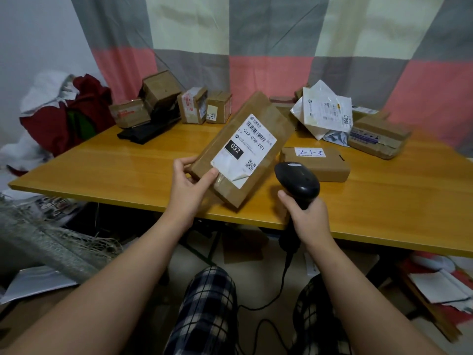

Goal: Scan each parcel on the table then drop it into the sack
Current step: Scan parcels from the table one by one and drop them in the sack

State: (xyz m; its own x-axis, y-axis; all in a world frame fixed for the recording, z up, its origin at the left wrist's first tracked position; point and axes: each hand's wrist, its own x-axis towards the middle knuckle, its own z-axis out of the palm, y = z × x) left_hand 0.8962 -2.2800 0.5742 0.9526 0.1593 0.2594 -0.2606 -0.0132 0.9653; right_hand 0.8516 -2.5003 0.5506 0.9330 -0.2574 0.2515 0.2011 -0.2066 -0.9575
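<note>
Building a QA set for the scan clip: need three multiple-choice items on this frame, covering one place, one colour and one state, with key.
1. Where is the box marked 2-1-3? A on the table; B in a sack; C on the floor.
2. Colour of the scanner? A white; B black; C yellow.
3. The 032 parcel is: A lying flat; B held tilted by the left hand; C sealed in a bag.
Key: A, it lies on the tabletop behind the scanner; B, head and handle are black; B, fingers grip its lower end.
</note>
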